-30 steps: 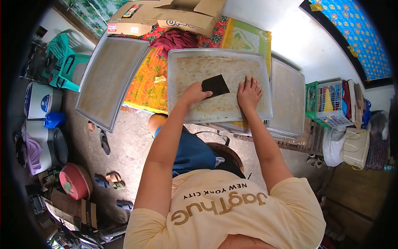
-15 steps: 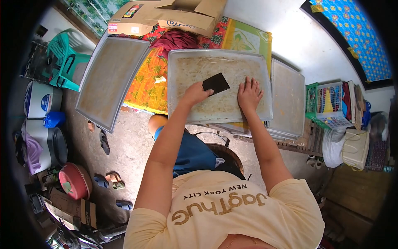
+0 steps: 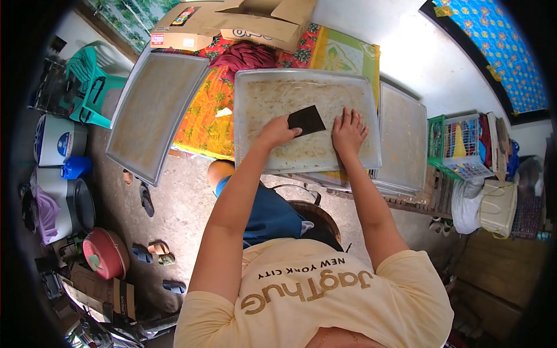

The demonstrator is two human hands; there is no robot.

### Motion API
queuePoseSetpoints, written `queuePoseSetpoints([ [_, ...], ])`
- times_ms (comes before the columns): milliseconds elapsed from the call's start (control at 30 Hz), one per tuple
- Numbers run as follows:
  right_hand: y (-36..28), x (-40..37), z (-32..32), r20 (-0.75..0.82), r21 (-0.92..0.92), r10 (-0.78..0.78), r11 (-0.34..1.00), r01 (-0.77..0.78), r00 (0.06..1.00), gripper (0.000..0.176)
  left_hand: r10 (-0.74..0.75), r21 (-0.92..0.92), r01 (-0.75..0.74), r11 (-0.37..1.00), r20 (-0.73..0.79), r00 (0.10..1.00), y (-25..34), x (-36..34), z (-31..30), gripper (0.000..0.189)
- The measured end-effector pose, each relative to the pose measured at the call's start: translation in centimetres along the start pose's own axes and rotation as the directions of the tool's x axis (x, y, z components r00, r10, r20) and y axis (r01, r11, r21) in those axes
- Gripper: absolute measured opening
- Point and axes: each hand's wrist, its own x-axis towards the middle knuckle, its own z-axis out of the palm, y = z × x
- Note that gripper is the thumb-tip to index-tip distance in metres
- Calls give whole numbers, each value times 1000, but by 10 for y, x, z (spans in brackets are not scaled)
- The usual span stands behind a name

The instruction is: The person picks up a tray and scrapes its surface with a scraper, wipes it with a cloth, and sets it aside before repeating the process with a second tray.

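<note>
A large metal baking tray, its surface streaked brown, lies before me on the table. My left hand is closed on a flat, dark rectangular scraper, thumb on top, and holds it over the middle of the tray. Flat on the tray's right part rests my right hand, its fingers spread and nothing in them. Another tray, similarly stained, stands to the left over the table's edge. More trays lie stacked on the right.
The table wears a bright patterned cloth. A cardboard box and a crumpled maroon cloth sit at its far side. A green chair stands left, plastic baskets right. Slippers lie on the floor.
My left hand has slid slightly to the right with the dark scraper, which has turned a little. My right hand stays in place on the tray.
</note>
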Motion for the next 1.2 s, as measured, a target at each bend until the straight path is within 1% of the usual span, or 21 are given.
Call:
queuePoseSetpoints([
  [100, 0, 1, 1, -7, 4, -5, 1000, 5, 1000, 52, -16, 37, 16, 999, -9, 1000, -4, 3, 4, 36],
  [200, 1, 0, 3, -9, 3, -5, 1000, 5, 1000, 52, 2, 37, -2, 999, 10, 1000, 8, -3, -3, 37],
  [300, 0, 1, 2, -8, 10, -3, 1000, 3, 1000, 52, 54, -10, -55, 998, -61, 997, 2, 0, 7, 28],
  [400, 2, 0, 2, -6, -3, -5, 1000, 4, 1000, 52, -36, 47, 36, 998, -10, 999, 18, -5, -1, 36],
  [500, 0, 1, 2, -10, 7, -5, 1000, 5, 1000, 52, -41, 45, 40, 998, 15, 999, 15, -5, 0, 36],
  [600, 2, 0, 1, -10, 5, -6, 1000, 6, 1000, 52, -11, -13, 11, 1000, -10, 1000, 14, -5, 1, 37],
  [700, 0, 1, 2, -22, 10, -8, 1000, 9, 1000, 51, 15, 23, -14, 1000, -53, 998, 8, -1, 7, 28],
  [800, 3, -1, 3, -24, 14, -10, 1000, 10, 1000, 51, 28, 45, -25, 999, -67, 997, 11, -2, 5, 28],
  [900, -1, 1, 1, -16, 20, -4, 1000, 4, 1000, 51, 21, 6, -20, 1000, -19, 1000, 4, 0, 4, 38],
  [1000, 2, -1, 2, -12, 9, -1, 1000, 1, 1000, 51, 15, -11, -15, 1000, -18, 1000, 8, -2, 2, 38],
  [1100, -1, 1, 2, -16, 14, -7, 1000, 7, 1000, 51, -8, 35, 8, 999, -9, 1000, 6, -1, 4, 37],
  [1200, 2, -1, 1, -14, 2, -8, 1000, 8, 1000, 51, -39, 60, 41, 997, -33, 999, 17, -5, 1, 36],
])
